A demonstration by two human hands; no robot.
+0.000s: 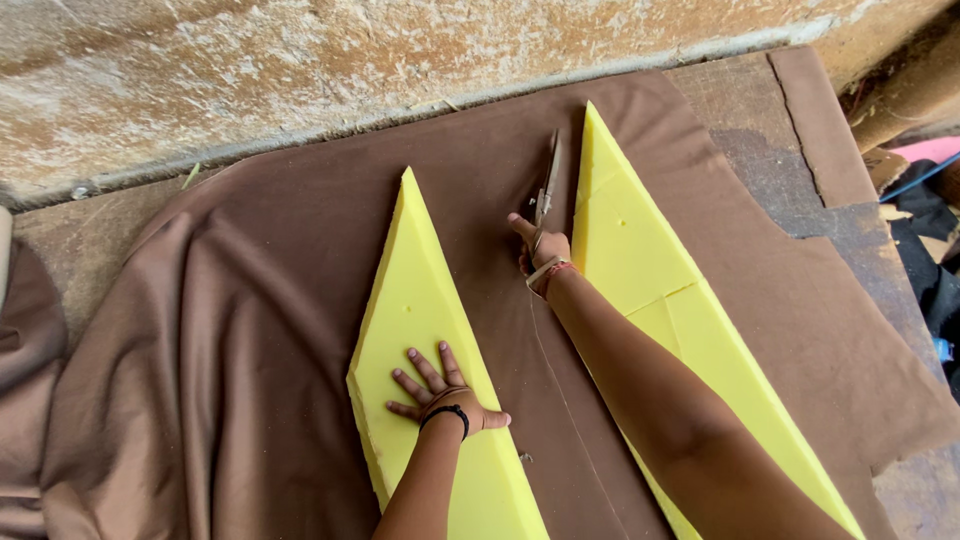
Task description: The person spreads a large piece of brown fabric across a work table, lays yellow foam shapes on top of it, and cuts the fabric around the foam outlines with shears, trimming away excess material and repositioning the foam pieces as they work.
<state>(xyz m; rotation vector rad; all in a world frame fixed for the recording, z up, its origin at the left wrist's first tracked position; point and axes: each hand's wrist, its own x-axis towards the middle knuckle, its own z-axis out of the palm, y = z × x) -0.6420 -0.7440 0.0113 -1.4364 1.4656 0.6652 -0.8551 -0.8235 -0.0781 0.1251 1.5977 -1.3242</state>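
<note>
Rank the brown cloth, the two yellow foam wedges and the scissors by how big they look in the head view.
1. brown cloth, by far the largest.
2-3. right foam wedge and left foam wedge: too alike to rank, and both are cut off by the frame edge.
4. scissors, in the right hand.

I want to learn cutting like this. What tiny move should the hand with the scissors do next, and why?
Probably snip a little farther toward the wall. The right hand holds the scissors on the brown cloth between two yellow foam pieces, with uncut cloth ahead. The left hand presses the left foam piece flat.
</note>
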